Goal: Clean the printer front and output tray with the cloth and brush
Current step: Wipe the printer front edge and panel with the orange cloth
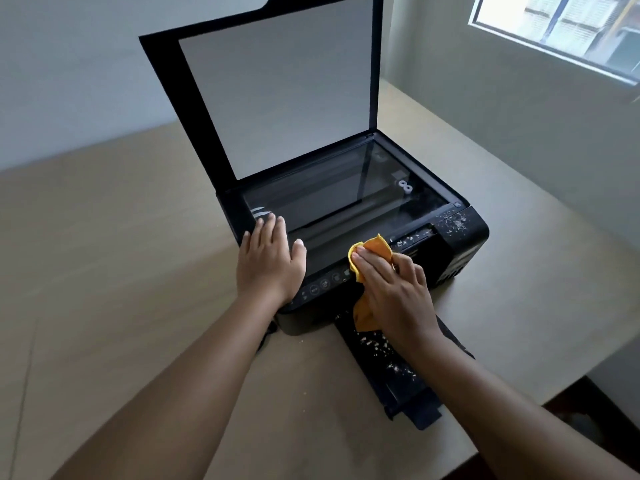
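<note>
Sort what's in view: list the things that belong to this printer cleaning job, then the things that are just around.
Belongs to the job:
black printer
extended black output tray
crumpled orange cloth, pressed by the right hand
pale crumbs
left hand, flat on the printer

Just around:
raised scanner lid
tan wooden table
window

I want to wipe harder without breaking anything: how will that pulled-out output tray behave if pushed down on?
The output tray is thin and juts past the table edge unsupported, so it will probably flex. It looks like light plastic, likely fragile under a hard press. The crumbs lie loose and would scatter.
</note>
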Tool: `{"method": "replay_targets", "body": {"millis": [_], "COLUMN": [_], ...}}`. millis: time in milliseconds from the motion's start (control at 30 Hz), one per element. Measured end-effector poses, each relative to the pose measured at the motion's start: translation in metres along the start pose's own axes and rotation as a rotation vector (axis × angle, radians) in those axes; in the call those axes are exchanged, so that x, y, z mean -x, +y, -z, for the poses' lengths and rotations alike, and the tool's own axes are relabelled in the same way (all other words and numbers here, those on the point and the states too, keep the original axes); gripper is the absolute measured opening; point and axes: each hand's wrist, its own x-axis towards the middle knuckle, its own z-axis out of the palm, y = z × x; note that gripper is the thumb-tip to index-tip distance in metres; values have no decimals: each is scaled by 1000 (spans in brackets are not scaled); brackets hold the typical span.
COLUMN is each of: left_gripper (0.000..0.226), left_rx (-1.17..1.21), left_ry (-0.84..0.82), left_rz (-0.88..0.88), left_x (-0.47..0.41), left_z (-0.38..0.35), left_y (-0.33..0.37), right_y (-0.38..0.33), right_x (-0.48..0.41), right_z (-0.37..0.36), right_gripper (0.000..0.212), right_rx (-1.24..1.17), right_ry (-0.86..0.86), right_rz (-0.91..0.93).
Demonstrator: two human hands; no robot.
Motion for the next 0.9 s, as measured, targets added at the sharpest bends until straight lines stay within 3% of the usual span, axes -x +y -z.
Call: {"method": "replay_targets", "body": {"millis": [133, 300, 400, 533, 600, 700, 900], "left_gripper": [63, 64, 64, 65, 65, 63, 62], "left_rx": [-34, -71, -86, -97, -101, -95, -97], "left_ry": [5, 28, 31, 39, 44, 56, 63], "left_rz": [0, 21, 33, 39, 44, 56, 62], "left_x": [0, -2, 0, 0, 1, 3, 4], "left_z": [-1, 0, 1, 3, 2, 3, 5], "left_y": [1, 3, 4, 5, 6, 7, 13], "right_y": [8, 20, 29, 35, 33, 21, 30], "right_x": [4, 4, 3, -14, -26, -45, -41], "right_z": [3, 4, 6, 19, 33, 45, 18], "right_gripper": [53, 65, 66, 50, 38, 36, 34], "right_rx": [46, -230, -293, -476, -563, -644, -452], "right_ry": [-16, -53, -113, -158, -77, 12, 3], "right_rz": [5, -110, -70, -42, 8, 75, 95]}}
